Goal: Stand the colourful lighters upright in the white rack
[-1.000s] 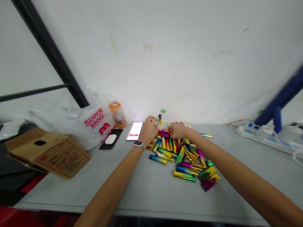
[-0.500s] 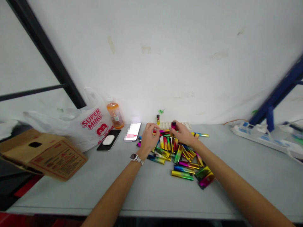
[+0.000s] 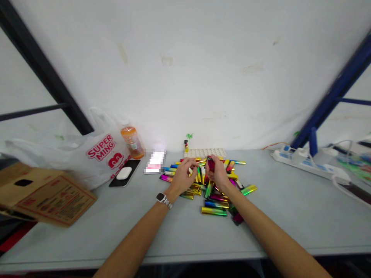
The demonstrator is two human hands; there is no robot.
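Note:
A loose pile of shiny, multicoloured lighters (image 3: 213, 211) lies on the grey table. Over its left side is my left hand (image 3: 184, 175), fingers bent and thumb apart, with no held thing visible between them. My right hand (image 3: 218, 172) is closed around a magenta lighter (image 3: 211, 163), held upright above the pile with its dark top showing. Behind the hands, along the wall, lies a cream tray with a grid of holes (image 3: 205, 153). One lighter (image 3: 186, 146) stands upright at the tray's left end. The palms hide part of the pile.
To the left are a phone with a lit screen (image 3: 155, 161), a black slab (image 3: 131, 175) under a white case (image 3: 124, 173), an orange drink bottle (image 3: 132, 142), a plastic bag (image 3: 97, 166) and an open cardboard box (image 3: 55, 200). A power strip (image 3: 310, 165) lies right.
My view has shifted a little to the right. My right hand now grips the magenta lighter more fully in its fingers. My left hand has come slightly lower, its fingers reaching over the pile.

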